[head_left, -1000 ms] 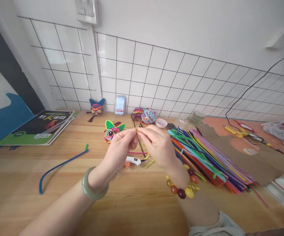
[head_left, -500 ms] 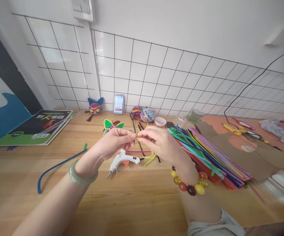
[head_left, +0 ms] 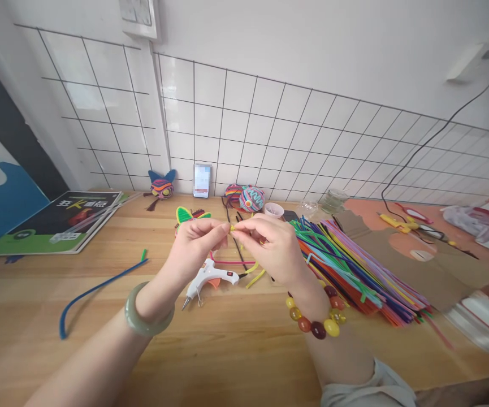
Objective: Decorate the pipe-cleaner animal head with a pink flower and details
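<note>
Fingertips to fingertips, my left hand (head_left: 197, 240) and my right hand (head_left: 272, 246) are closed in a pinch over the table. Between them shows a small yellow piece of pipe cleaner (head_left: 233, 228), mostly covered by the fingers. Just below my hands lies a white hot glue gun (head_left: 216, 273), its nozzle pointing to the lower left. Yellow pipe cleaner strips (head_left: 256, 278) lie by its handle. Behind my left hand, a figure with green ears (head_left: 184, 215) is partly hidden. To the right of my right hand spreads a bundle of colourful pipe cleaners (head_left: 354, 270).
A bent blue pipe cleaner (head_left: 95, 289) lies left on the wooden table. Magazines (head_left: 53, 226) lie farther left. Along the wall stand a blue-eared yarn figure (head_left: 161, 186), a phone (head_left: 202, 181), a yarn ball (head_left: 251, 198) and a pink cup (head_left: 273, 210). Cardboard (head_left: 397, 254) lies right.
My hands have shifted slightly left and stay pinched together around the yellow piece. The view has moved a little; the things on the table lie as before.
</note>
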`<act>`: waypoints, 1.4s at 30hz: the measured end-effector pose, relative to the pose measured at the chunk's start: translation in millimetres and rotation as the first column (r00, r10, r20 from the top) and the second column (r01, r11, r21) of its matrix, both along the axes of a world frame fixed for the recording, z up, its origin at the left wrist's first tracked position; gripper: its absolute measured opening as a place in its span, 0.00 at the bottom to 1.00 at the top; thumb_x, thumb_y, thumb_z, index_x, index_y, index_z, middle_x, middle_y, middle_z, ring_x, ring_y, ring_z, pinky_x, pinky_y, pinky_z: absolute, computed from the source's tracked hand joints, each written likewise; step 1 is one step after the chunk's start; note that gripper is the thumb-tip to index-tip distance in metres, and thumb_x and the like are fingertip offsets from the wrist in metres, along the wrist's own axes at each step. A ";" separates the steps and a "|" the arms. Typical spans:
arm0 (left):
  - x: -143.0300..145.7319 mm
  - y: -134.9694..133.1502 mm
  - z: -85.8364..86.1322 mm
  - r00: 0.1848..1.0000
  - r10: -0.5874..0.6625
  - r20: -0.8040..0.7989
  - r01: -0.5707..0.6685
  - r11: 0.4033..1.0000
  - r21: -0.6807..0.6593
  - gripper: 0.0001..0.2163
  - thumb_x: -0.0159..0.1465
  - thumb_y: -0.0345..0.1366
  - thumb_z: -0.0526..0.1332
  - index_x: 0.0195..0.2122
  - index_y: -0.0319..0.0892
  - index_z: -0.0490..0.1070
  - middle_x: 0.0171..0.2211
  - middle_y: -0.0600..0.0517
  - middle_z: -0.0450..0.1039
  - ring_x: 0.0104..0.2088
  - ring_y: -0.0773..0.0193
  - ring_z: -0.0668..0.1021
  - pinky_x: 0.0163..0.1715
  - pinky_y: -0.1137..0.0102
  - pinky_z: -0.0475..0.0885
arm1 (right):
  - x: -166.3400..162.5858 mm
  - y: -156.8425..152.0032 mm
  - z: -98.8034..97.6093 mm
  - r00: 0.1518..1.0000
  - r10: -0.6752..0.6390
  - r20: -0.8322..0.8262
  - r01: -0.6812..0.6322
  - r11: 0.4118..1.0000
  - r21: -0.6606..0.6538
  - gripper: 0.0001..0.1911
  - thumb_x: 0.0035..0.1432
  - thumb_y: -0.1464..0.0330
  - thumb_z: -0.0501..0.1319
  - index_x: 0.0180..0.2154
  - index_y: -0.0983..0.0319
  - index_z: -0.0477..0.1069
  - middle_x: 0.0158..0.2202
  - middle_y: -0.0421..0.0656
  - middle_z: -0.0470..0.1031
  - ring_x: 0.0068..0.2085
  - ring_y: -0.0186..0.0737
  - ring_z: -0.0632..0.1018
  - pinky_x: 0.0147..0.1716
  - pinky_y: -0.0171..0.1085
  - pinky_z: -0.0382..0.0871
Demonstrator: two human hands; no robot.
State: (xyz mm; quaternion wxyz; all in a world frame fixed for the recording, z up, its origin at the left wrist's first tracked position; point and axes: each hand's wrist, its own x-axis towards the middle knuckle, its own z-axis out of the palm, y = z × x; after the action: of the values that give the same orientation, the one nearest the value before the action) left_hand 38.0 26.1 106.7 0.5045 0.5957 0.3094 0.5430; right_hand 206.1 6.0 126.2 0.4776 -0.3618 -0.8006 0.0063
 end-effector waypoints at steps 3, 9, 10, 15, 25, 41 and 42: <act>3.3 -3.8 -1.4 0.993 0.118 0.009 -0.119 0.992 0.049 0.14 0.59 0.39 0.64 0.18 0.41 0.72 0.18 0.54 0.64 0.23 0.68 0.64 0.25 0.71 0.61 | -4.4 -0.6 -2.9 1.000 -0.004 -0.030 0.003 1.000 -0.010 0.04 0.61 0.70 0.61 0.36 0.61 0.76 0.28 0.41 0.75 0.27 0.33 0.73 0.27 0.34 0.67; 7.2 -13.4 2.3 0.962 0.269 0.043 -0.271 0.960 0.071 0.13 0.59 0.38 0.63 0.18 0.42 0.70 0.19 0.54 0.65 0.23 0.67 0.65 0.26 0.71 0.62 | -11.6 -4.9 -2.8 0.989 0.015 -0.149 -0.025 0.998 -0.061 0.06 0.61 0.71 0.60 0.37 0.59 0.77 0.31 0.41 0.79 0.29 0.34 0.76 0.29 0.35 0.71; 8.1 -14.4 1.7 0.959 0.278 0.060 -0.282 0.957 0.067 0.13 0.60 0.38 0.63 0.19 0.42 0.70 0.19 0.54 0.65 0.24 0.67 0.65 0.27 0.71 0.62 | -12.8 -5.9 -3.2 0.987 0.006 -0.162 -0.017 0.998 -0.067 0.07 0.61 0.71 0.60 0.37 0.59 0.77 0.32 0.41 0.79 0.29 0.35 0.77 0.29 0.35 0.71; 17.0 -18.5 -6.3 0.941 0.253 0.223 -0.258 0.966 -0.009 0.13 0.61 0.39 0.62 0.21 0.42 0.70 0.21 0.55 0.63 0.25 0.67 0.64 0.28 0.71 0.63 | -19.6 -8.2 -9.3 0.993 -0.034 -0.113 0.043 0.995 0.086 0.08 0.63 0.72 0.58 0.41 0.59 0.76 0.32 0.43 0.80 0.31 0.36 0.78 0.31 0.36 0.72; 28.7 -25.4 -8.9 0.895 0.202 0.398 -0.141 0.974 -0.177 0.16 0.61 0.41 0.63 0.19 0.41 0.63 0.20 0.57 0.54 0.23 0.69 0.58 0.25 0.72 0.59 | -22.1 -6.5 -17.4 0.929 -0.310 0.202 0.195 0.874 0.444 0.12 0.64 0.73 0.57 0.47 0.66 0.75 0.24 0.44 0.74 0.27 0.38 0.74 0.26 0.39 0.63; 17.2 -10.6 -5.9 0.975 -0.025 0.219 0.072 0.976 -0.207 0.20 0.62 0.44 0.61 0.17 0.39 0.66 0.17 0.55 0.56 0.21 0.70 0.57 0.22 0.70 0.51 | 14.9 13.8 -2.7 0.991 0.022 0.131 -0.038 0.991 0.128 0.07 0.62 0.72 0.61 0.39 0.64 0.79 0.30 0.43 0.77 0.30 0.34 0.75 0.30 0.35 0.68; 14.7 -8.6 -5.6 0.982 -0.040 0.187 0.078 0.977 -0.200 0.20 0.62 0.46 0.61 0.16 0.39 0.66 0.17 0.55 0.57 0.21 0.70 0.58 0.22 0.70 0.51 | 16.0 14.0 -1.9 0.990 0.052 0.130 -0.065 0.993 0.101 0.07 0.62 0.73 0.61 0.39 0.65 0.79 0.29 0.43 0.76 0.30 0.34 0.74 0.30 0.35 0.67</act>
State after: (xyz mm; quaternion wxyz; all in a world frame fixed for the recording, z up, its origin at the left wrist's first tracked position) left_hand 52.7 17.5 101.1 0.6058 0.4968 0.2990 0.5448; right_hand 222.1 20.0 124.2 0.4437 -0.3122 -0.8388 -0.0448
